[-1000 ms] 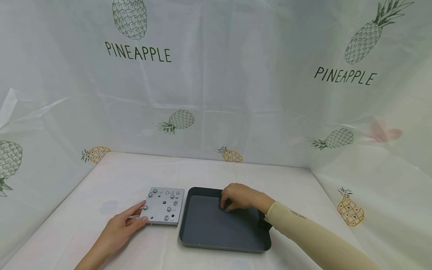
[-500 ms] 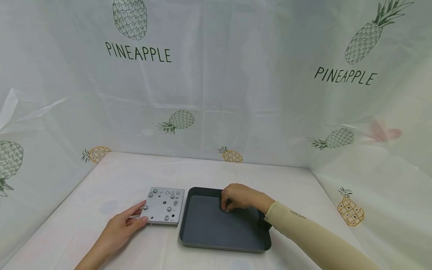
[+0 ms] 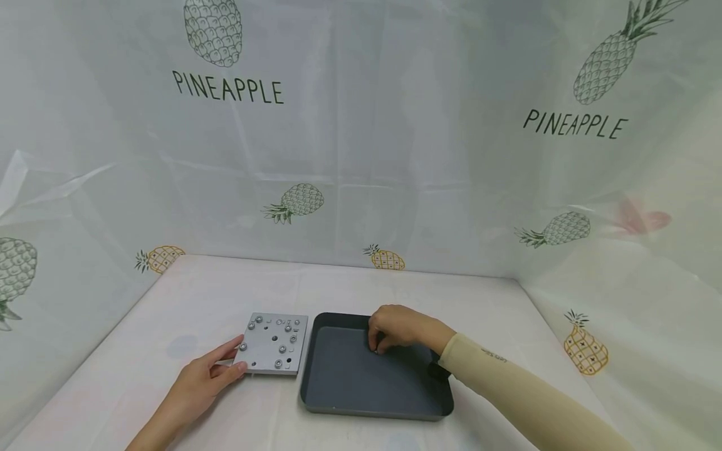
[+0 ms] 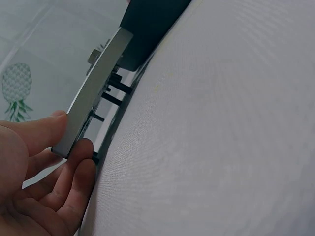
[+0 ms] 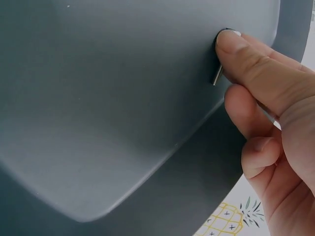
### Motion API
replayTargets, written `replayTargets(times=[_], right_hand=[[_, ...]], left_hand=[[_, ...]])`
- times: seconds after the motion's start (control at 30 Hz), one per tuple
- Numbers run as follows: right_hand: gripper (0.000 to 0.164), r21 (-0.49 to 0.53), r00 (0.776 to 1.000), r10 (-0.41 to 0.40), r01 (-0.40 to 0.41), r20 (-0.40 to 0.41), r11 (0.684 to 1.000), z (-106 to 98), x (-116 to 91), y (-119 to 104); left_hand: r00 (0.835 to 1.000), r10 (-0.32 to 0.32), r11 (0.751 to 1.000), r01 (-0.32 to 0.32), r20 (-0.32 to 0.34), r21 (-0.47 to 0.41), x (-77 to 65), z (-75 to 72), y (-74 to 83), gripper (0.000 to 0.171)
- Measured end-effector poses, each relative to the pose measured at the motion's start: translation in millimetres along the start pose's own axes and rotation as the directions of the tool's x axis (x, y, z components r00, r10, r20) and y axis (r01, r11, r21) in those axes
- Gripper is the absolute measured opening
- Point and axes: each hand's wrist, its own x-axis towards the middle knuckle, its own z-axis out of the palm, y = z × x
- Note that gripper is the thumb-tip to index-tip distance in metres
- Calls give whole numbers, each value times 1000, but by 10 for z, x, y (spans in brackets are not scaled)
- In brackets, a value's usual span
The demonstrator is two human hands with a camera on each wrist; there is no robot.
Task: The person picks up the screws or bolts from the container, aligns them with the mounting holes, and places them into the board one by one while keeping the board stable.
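On the left, my left hand [image 3: 200, 383] pinches the near left corner of a silver metal plate [image 3: 264, 341], thumb on one face and fingers on the other. Several socket-head screws [image 3: 278, 363] stand on its top, and bare holes show among them. From the side, in the left wrist view, dark shanks [image 4: 112, 98] stick out below the plate [image 4: 93, 93]. Inside the dark grey tray [image 3: 338, 388], my right hand [image 3: 400, 327] pinches a small screw-like metal piece [image 5: 217, 74] between thumb and forefinger. Only its thin shank shows; the thumb hides the upper end.
The tray's raised rim [image 3: 372, 413] runs close beside the plate's right edge. Beneath the right wrist, a black object [image 3: 438, 371] sits by the tray's right side. A white sheet printed with pineapples covers the table and walls.
Both hands stay almost in place. The right forearm has shifted slightly, and the head view has moved a little. The plate and tray have not moved.
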Motion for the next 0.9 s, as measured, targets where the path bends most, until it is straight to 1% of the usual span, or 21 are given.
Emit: replayTargets(times=[0.17,0.6,0.77,0.9], right_hand=[[6,11,1000,25,-25,14,1000,-16,14,-18],[15,102,992,102,-110,77,989,-64,90,-48],[15,174,987,132,-147,97,974,-55,70,-29],[15,256,987,127,-150,102,955,-48,43,-6]], left_hand=[[1000,6,1000,-6,1,-8,12,7,-8,79],[1000,3,1000,-3,1,-11,13,9,-9,79],[1000,5,1000,-5,0,-15,14,11,-7,79],[1000,5,1000,-5,1,-15,11,7,-12,79]])
